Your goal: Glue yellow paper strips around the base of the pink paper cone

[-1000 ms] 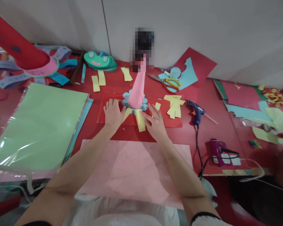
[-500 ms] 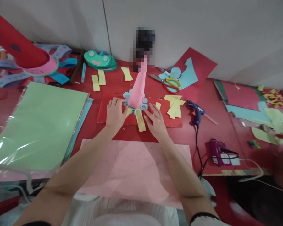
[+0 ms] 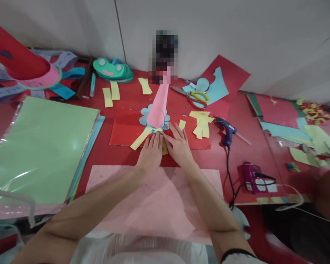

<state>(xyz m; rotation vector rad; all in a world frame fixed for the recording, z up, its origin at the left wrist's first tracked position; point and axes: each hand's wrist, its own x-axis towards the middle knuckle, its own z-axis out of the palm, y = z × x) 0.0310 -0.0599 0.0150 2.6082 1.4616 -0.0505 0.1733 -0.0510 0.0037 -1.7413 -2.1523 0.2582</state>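
Left hand: the left hand [image 3: 151, 151] lies palm down at the centre of the frame, fingers straight and side by side, tips at the lower edge of the flower base; its thumb is hidden, so I cannot tell whether it pinches anything.
Right hand: the right hand [image 3: 179, 146] rests just beside it, fingers moderately spread and closed on nothing visible, index tip near the petals.
Pink cone: the pink cone [image 3: 157, 108] stands at the centre of the frame, narrow end up, on the flower base.
Flower base: the blue flower base [image 3: 143, 120] rings the cone's foot with rounded petals.
Strips: one yellow strip [image 3: 140, 139] slants from the base to the lower left; a second yellow strip [image 3: 164, 147] shows between the hands, partly covered.
Board: a red board [image 3: 122, 128] lies beneath the flower base, on the red tabletop [image 3: 253, 154].
Right of centre: loose yellow strips [image 3: 202, 126], then a glue gun [image 3: 228, 131]; scissors [image 3: 195, 98] lie above them.
Lower centre: a pink sheet [image 3: 154, 201] under the forearms.
Left: a pack of green paper [image 3: 48, 150].
Upper left: green frog faces [image 3: 112, 69], stacked, and a red tube [image 3: 18, 55].
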